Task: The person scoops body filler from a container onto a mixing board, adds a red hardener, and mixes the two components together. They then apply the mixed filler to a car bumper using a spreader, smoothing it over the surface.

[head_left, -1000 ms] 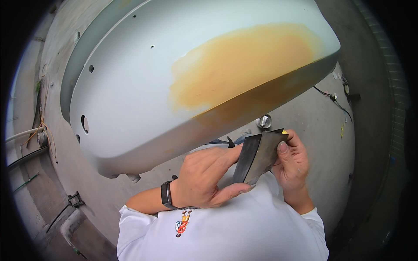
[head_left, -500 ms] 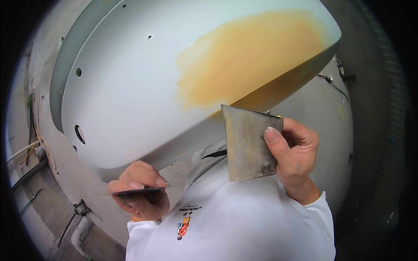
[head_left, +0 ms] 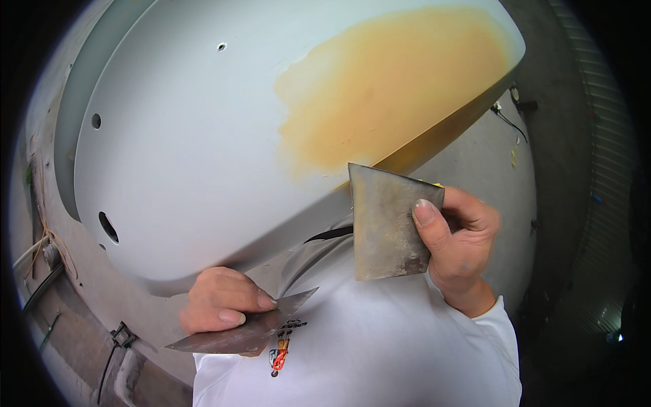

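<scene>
My right hand [head_left: 460,241] grips a squarish, stained metal scraper [head_left: 388,220], held nearly upright with my thumb across its face and a bit of yellow at its back edge. Lower on the left, my left hand [head_left: 224,302] pinches a second thin metal blade [head_left: 254,327] that lies almost flat in front of my white shirt [head_left: 400,342]. Above both hands is a large pale grey molded panel [head_left: 176,149], with several holes and a broad yellowish-tan patch [head_left: 393,88] on its face and along its lower edge.
Around and behind the panel is a grey concrete floor [head_left: 505,237]. Cables [head_left: 44,241] and hoses lie at the far left, along with a small black metal fitting [head_left: 123,336]. A black cable [head_left: 508,122] shows at the upper right, beside a dark ribbed strip [head_left: 580,136] running along the right.
Two blades held together a second ago are now apart, one in each hand. My left hand moved down and left, then slightly up, tilting its blade. The panel sits farther left in view.
</scene>
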